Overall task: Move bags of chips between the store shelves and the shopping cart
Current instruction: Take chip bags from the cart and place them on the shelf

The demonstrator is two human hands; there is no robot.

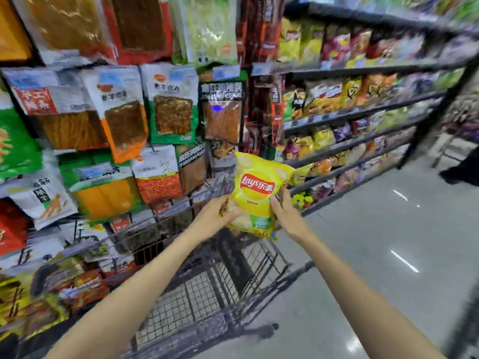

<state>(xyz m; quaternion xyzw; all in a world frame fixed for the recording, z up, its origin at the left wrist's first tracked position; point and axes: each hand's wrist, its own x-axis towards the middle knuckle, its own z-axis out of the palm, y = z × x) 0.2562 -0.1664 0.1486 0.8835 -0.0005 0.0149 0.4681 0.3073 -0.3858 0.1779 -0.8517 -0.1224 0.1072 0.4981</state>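
A yellow bag of Lay's chips is held upright in front of me, above the far end of the shopping cart. My left hand grips its lower left edge, thumb on the front. My right hand holds its lower right edge, fingers curled behind the bag. The cart's wire basket below looks bare where I can see it. Black store shelves stocked with several more chip bags run off to the right.
Hanging snack packets cover the display on the left, close beside the cart. Grey floor stretches along the aisle on the right. A dark shape, perhaps a person's foot, is at the far right edge.
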